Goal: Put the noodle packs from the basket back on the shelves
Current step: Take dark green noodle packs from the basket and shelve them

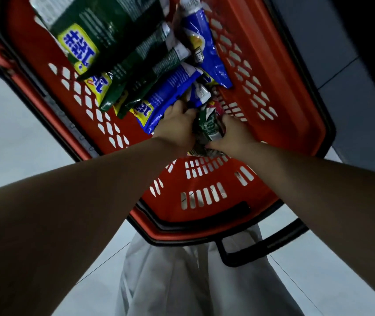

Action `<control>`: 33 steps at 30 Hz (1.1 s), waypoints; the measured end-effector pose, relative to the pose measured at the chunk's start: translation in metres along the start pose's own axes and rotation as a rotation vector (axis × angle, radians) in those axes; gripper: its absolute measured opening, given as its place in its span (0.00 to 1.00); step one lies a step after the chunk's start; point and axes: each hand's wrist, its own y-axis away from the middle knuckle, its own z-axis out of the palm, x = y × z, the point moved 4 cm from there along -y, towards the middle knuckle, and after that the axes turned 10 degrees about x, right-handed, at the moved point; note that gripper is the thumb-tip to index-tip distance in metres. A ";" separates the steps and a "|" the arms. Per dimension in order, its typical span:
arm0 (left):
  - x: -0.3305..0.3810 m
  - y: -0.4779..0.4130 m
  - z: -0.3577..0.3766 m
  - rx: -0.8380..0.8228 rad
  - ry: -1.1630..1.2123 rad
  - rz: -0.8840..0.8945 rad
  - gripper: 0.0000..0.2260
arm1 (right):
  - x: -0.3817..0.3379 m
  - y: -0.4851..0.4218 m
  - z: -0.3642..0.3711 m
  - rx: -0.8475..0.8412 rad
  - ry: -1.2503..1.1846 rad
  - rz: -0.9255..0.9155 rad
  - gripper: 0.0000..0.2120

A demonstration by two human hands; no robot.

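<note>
Early stage, by the look of it: the basket (284,99) is well stocked and no pack has left it. It sits on the pale floor (11,133) and fills the view from 11 o'clock down to centre, with its black handle (261,245) folded out at 5 o'clock.

Packs in the basket:
- Dark green packs (104,23) with yellow labels are piled at 11–12 o'clock.
- Blue packs (170,94) lean against them from 12 to 1 o'clock.
- A crumpled green pack (208,127), with red print showing at its far end, lies near centre at the near end of the pile.

Both hands are down inside the basket, close together, with the green pack squeezed between them. The right hand (236,135) grips it from the 3 o'clock side, thumb along its near edge. The left hand (177,126) is against its 9 o'clock side, with fingers reaching over the edge of a blue pack. Whether it has a real grip cannot be told.

Judged step: picking the first pack or bunch out of the pile. The lift is not done, since the pack is low in the basket and touching its neighbours.

No shelf can be made out, only a dark mass at 1–2 o'clock that is too dim to read. What is left is nearly everything — lift this one, shelve it, then repeat for the green and blue piles.
</note>
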 end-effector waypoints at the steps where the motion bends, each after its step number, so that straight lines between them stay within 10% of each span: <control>1: 0.001 0.000 -0.004 -0.004 -0.007 0.020 0.26 | -0.002 0.004 -0.004 0.008 0.003 -0.040 0.26; 14: 0.010 0.054 -0.115 -0.002 0.864 -0.273 0.11 | -0.043 0.069 -0.097 0.246 -0.463 0.116 0.19; 19: 0.006 0.089 -0.166 -0.001 1.169 -0.462 0.09 | -0.081 0.111 -0.104 0.056 -0.807 0.371 0.17; 25: 0.027 0.155 -0.257 -0.001 1.174 -0.420 0.08 | -0.146 0.193 -0.162 0.178 -0.782 0.210 0.03; 33: 0.090 0.266 -0.408 0.107 1.156 -0.245 0.06 | -0.225 0.337 -0.253 0.369 -0.790 0.026 0.21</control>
